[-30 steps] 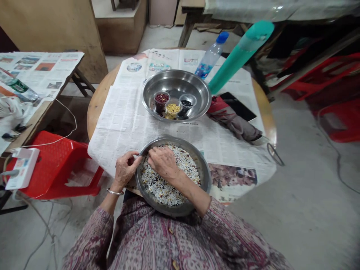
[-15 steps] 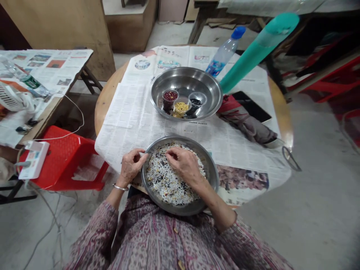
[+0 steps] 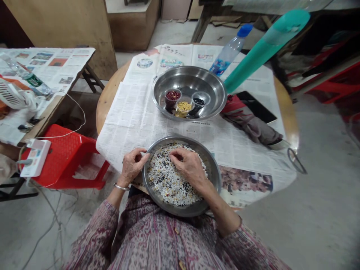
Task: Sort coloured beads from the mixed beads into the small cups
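Reaching into the near metal basin [image 3: 216, 183] in the head view, the right hand [image 3: 189, 165] has its thumb and fingertips drawn together over the mixed white, black and yellow grains [image 3: 165, 183], though whether it pinches any cannot be told. The left hand [image 3: 131, 165] curls at the basin's left rim with its thumb against it, and whether it grips the metal is unclear. The basin sits at the newspaper-covered table's [image 3: 126, 112] near edge, before a larger steel bowl [image 3: 218, 88] holding three clear cups of red [image 3: 172, 95], yellow [image 3: 184, 106] and black beans [image 3: 199, 101].
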`<state>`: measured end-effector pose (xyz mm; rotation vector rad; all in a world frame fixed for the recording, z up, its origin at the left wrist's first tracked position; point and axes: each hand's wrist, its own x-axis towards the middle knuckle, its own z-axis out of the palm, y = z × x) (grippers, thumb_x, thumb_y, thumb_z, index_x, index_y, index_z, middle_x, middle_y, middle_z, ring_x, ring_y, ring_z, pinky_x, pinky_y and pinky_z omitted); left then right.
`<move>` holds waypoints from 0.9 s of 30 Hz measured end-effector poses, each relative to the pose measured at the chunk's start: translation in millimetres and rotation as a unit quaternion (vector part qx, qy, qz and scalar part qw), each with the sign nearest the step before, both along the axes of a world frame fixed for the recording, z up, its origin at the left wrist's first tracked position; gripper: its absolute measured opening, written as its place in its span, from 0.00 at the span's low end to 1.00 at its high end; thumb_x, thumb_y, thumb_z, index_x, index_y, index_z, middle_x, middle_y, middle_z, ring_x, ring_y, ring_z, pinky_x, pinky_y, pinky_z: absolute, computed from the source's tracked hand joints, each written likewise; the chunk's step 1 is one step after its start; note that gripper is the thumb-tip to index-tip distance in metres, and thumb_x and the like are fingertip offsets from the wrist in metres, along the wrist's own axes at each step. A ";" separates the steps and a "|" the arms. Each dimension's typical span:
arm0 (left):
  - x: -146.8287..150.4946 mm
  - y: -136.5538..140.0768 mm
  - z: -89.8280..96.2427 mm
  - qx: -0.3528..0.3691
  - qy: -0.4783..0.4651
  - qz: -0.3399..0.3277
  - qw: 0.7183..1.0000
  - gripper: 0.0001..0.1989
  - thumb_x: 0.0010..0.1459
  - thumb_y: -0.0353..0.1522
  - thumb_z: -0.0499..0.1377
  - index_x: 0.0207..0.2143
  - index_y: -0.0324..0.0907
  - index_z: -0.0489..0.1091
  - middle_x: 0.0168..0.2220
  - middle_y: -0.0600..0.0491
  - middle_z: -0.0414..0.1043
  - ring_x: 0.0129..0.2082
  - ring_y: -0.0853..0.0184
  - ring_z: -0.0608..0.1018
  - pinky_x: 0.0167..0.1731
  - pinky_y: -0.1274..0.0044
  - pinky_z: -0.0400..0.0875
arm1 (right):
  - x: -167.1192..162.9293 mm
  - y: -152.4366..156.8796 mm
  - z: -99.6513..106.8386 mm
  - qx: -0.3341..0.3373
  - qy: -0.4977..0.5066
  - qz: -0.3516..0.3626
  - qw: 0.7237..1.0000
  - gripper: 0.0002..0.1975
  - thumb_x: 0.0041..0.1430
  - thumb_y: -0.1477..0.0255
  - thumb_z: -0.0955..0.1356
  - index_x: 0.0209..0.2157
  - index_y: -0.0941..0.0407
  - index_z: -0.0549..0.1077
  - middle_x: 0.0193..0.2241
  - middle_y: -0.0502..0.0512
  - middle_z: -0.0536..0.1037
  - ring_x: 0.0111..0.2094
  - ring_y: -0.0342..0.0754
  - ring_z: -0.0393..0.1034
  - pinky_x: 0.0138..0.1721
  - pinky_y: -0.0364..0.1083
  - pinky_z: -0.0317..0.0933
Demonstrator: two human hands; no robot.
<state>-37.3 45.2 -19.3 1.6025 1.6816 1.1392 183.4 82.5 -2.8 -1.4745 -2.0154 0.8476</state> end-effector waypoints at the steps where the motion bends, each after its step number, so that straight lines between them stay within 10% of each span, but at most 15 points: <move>1: 0.1 0.1 0.1 -0.001 0.000 0.000 1.000 0.10 0.58 0.38 0.62 0.35 0.40 0.76 0.18 0.61 0.60 0.19 0.74 0.63 0.25 0.79 0.59 | 0.2 -0.6 -0.6 0.012 -0.008 0.004 1.000 0.08 0.61 0.72 0.66 0.31 0.54 0.78 0.31 0.52 0.81 0.32 0.47 0.74 0.37 0.45 0.62; 27: -0.1 -0.6 0.2 -0.007 0.006 -0.003 1.000 0.10 0.59 0.38 0.62 0.36 0.40 0.76 0.18 0.61 0.59 0.19 0.74 0.62 0.24 0.79 0.58 | -8.5 -9.0 -6.1 0.148 -0.176 0.042 0.972 0.07 0.64 0.75 0.66 0.36 0.56 0.77 0.35 0.55 0.82 0.36 0.49 0.73 0.39 0.46 0.57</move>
